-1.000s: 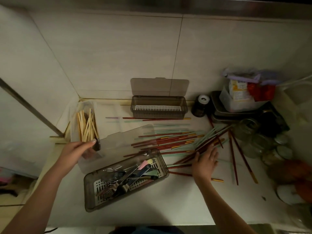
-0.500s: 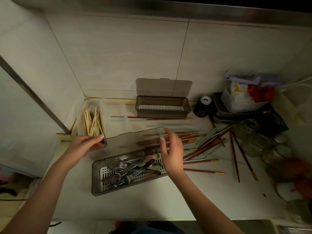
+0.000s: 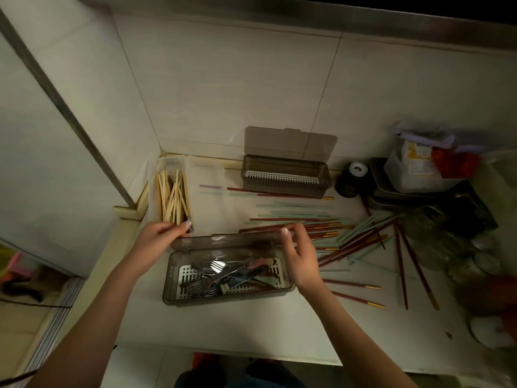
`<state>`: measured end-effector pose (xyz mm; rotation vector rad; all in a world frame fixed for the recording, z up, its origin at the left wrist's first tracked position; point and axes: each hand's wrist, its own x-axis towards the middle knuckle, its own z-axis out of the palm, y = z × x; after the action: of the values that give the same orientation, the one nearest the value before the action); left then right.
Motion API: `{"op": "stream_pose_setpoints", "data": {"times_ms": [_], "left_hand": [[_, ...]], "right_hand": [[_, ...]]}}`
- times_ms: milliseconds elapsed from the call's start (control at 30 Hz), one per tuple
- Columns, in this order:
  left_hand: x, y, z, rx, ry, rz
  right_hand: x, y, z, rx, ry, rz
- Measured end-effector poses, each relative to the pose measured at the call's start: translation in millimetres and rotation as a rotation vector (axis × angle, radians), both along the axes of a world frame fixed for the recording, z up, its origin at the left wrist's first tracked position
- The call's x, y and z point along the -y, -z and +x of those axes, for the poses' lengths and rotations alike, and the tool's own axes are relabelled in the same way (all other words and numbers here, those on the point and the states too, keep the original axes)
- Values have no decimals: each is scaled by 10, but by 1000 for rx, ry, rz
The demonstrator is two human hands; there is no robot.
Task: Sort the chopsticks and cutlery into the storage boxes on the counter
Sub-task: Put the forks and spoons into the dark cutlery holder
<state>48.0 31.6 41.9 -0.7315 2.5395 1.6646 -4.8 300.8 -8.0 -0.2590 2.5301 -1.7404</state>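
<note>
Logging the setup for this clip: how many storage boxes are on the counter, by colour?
Grey boxes: 2, one empty at the back, one in front holding cutlery
Clear box: 1, holding wooden chopsticks
Total: 3

I count three storage boxes on my desk (image 3: pixel 251 329): the clear box (image 3: pixel 170 169) far left with wooden chopsticks (image 3: pixel 172 197), the smoky cutlery box (image 3: pixel 173 278) near me, and one empty smoky box (image 3: pixel 285 170) far back. Two hands.
</note>
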Motion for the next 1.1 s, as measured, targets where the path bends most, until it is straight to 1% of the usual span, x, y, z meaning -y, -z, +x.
{"op": "stream_pose_setpoints", "data": {"times_ms": [133, 267, 367, 600, 667, 767, 900, 1033, 1100], "left_hand": [[53, 57, 31, -22, -36, 25], [128, 273, 97, 11, -61, -16], [159, 359, 95, -28, -77, -31], [224, 350, 74, -110, -90, -102], [248, 301, 58, -131, -96, -96], [296, 187, -18, -183, -138, -48], [501, 49, -122, -230, -192, 73], [716, 11, -111, -271, -290, 167], [771, -14, -116, -279, -353, 280]], "right_hand": [[1, 57, -149, 138, 15, -81], [-91, 303, -179, 235, -100, 78], [-81, 352, -149, 244, -124, 122], [19, 341, -106, 202, 13, 19], [38, 293, -150, 188, 34, 28], [124, 158, -258, 157, 69, 30], [313, -96, -411, 162, 81, 23], [504, -301, -514, 223, 134, -87], [629, -350, -569, 273, 218, -152]]}}
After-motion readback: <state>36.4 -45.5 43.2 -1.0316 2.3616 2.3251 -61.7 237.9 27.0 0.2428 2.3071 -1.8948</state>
